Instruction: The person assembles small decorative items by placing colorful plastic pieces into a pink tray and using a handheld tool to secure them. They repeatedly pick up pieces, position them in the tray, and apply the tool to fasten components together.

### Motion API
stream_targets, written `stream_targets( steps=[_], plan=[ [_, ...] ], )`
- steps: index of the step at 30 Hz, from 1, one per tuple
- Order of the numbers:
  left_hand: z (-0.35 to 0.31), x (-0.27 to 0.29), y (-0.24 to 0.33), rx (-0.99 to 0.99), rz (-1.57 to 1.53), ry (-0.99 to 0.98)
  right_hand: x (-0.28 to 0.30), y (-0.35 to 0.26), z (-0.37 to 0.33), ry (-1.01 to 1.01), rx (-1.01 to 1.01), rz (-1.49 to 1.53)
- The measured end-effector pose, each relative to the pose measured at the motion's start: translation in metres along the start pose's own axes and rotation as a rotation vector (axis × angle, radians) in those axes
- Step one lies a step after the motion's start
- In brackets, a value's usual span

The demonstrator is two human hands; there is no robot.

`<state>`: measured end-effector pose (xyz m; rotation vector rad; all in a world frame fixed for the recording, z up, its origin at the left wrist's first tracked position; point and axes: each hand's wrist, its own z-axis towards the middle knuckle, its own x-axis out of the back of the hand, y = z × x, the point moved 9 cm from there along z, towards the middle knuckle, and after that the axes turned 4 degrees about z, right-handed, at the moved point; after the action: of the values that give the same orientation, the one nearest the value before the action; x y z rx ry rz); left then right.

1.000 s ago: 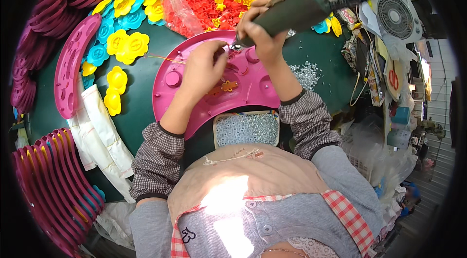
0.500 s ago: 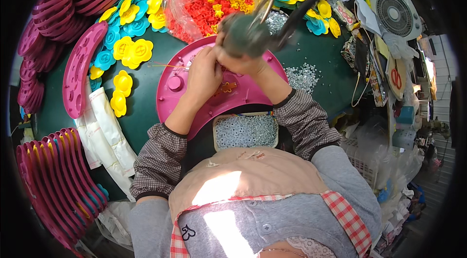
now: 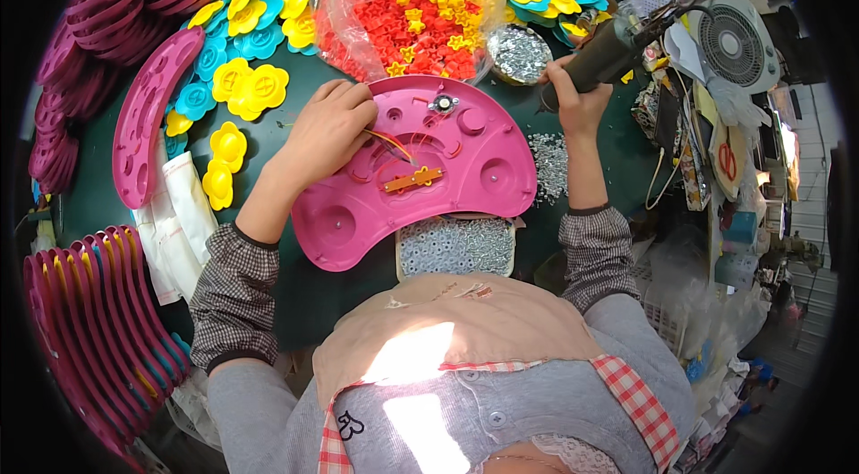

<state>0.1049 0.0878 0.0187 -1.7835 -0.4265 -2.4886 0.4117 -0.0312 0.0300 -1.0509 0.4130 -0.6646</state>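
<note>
Pink shell (image 3: 458, 183) between your hands; long axis left to right, right end farther from you. Your left hand (image 3: 333, 123) nearer, fingers curled at its far-left rim, grip unclear. Your right hand (image 3: 582, 105), apart, grasps driver (image 3: 605, 54).

Pink casing (image 3: 455, 192), dark-and-light checked sleeves (image 3: 240, 295)

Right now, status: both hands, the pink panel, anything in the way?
Left hand over upper-left edge of pink panel, grip unclear. Right hand gripping dark power driver, right of panel. Wires across panel; left hand hides that edge.
</note>
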Motion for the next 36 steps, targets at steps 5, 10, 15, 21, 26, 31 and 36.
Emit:
stream_targets(
  steps=[5,10,15,21,26,31,36],
  plan=[
    [-0.022,0.034,-0.011,0.330,-0.490,-0.099,0.030,-0.121,-0.035,0.385,0.581,-0.569],
    [-0.020,0.047,0.030,0.332,-0.851,-0.038,-0.175,-0.103,-0.080,-0.914,-0.065,-0.127],
    [-0.013,0.030,0.052,0.417,-0.921,0.069,-0.185,-0.029,-0.105,-1.215,-0.317,-0.067],
    [-0.027,0.014,0.051,0.439,-0.854,0.247,-0.156,0.012,-0.118,-1.226,-0.571,0.036],
    [-0.033,0.015,0.022,0.469,-1.009,0.668,-0.146,0.018,-0.091,-0.929,-0.633,0.356],
    [-0.050,-0.026,-0.004,0.407,-0.624,0.004,-0.098,0.026,-0.044,-0.805,-0.287,-0.132],
    [-0.042,-0.062,0.006,0.205,-0.538,-0.356,-0.114,-0.004,-0.053,-1.201,0.243,-0.586]
  ],
)
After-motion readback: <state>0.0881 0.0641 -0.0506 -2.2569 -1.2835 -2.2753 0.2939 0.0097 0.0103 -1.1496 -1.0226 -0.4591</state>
